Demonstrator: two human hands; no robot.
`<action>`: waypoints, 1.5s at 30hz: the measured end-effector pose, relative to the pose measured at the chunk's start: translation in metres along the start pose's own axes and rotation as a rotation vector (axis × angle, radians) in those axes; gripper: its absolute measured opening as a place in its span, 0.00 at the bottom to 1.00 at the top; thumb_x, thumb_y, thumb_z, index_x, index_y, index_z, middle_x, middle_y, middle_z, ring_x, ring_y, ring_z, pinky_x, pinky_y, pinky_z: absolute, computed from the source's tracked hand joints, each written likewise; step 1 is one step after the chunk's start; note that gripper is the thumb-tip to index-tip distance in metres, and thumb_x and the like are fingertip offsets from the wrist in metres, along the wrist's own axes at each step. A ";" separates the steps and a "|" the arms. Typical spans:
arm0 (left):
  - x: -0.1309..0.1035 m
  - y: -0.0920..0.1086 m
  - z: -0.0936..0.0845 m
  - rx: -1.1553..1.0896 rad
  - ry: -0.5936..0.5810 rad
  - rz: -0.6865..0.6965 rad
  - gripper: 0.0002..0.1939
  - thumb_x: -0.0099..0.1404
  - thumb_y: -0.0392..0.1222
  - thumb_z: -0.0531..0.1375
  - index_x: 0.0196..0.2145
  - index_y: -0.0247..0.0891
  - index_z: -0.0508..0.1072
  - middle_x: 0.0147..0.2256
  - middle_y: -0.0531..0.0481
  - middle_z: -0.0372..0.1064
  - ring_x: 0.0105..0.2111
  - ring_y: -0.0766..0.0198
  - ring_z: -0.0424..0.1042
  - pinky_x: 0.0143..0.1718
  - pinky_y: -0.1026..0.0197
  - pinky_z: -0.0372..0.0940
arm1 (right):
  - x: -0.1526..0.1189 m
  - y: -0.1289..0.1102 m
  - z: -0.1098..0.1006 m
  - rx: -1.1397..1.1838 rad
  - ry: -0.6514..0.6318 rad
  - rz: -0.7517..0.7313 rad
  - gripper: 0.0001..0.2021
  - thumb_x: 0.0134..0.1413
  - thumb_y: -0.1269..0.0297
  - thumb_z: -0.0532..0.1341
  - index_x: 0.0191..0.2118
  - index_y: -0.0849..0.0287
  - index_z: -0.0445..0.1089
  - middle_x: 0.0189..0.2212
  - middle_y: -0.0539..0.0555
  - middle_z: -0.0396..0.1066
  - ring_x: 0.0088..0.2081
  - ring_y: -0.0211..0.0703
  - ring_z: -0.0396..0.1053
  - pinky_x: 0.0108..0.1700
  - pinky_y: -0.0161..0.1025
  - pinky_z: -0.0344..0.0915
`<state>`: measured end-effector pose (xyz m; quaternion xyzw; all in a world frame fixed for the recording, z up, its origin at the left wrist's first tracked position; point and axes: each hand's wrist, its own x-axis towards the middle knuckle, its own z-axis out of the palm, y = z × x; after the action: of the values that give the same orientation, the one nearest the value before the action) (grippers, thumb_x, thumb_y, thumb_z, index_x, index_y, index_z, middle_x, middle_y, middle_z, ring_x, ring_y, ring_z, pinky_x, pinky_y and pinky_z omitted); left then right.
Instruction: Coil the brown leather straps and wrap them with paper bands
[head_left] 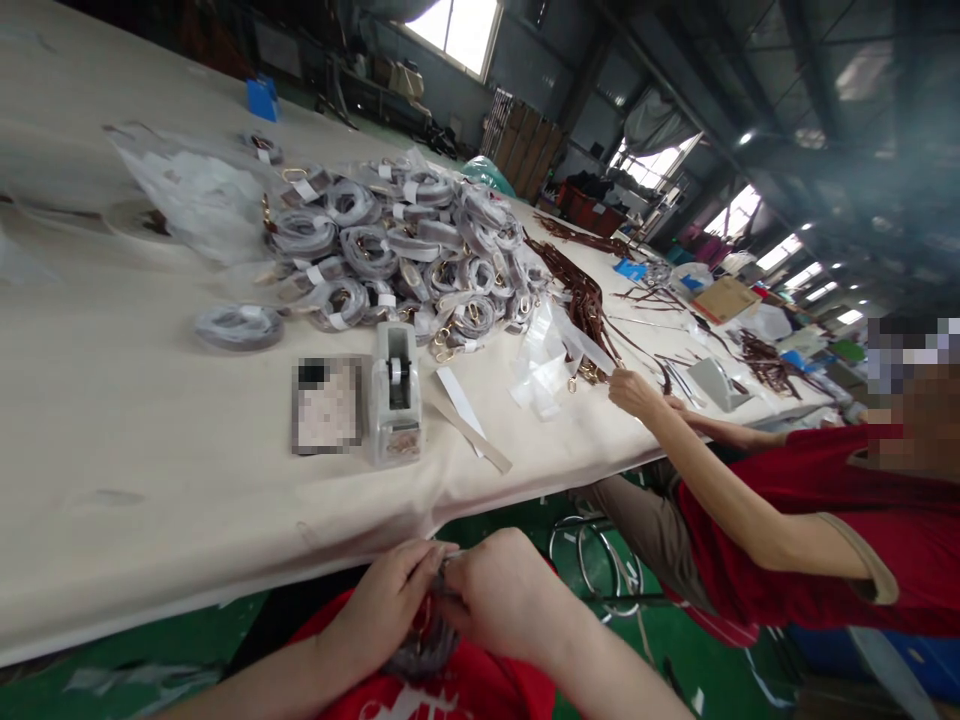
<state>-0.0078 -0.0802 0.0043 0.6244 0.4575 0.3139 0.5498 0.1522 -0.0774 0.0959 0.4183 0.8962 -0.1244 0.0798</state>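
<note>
Close to my body, below the table edge, my left hand (391,592) and my right hand (504,588) meet with bent, closed fingers. Between them is a coiled strap (421,655) in clear plastic, a bit of gold metal showing on it. My fingers pinch its upper end; the exact grip is hidden by my right hand. On the table ahead stands a tape dispenser (397,395), beside a dark-edged flat item (328,405) that is blurred out. Behind these lies a heap of wrapped coiled straps (405,245), with one coil (240,327) apart on the left.
To the right, a co-worker in a red shirt (780,500) handles clear plastic strips (547,350) near brown straps (574,285). White and beige strips (469,420) lie right of the dispenser. Loose plastic film (199,200) is at the left. A metal-legged stool (596,565) stands below.
</note>
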 end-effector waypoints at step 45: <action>-0.017 0.017 0.015 0.026 0.043 0.038 0.03 0.65 0.40 0.53 0.37 0.41 0.61 0.33 0.49 0.69 0.36 0.56 0.73 0.39 0.56 0.66 | -0.021 0.019 0.048 1.130 0.379 0.319 0.15 0.58 0.61 0.63 0.23 0.62 0.74 0.20 0.49 0.64 0.25 0.36 0.61 0.29 0.33 0.57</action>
<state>0.0025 -0.1011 0.0195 0.6331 0.4613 0.3316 0.5257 0.1819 -0.0953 0.0523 0.5398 0.6168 -0.4899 -0.2970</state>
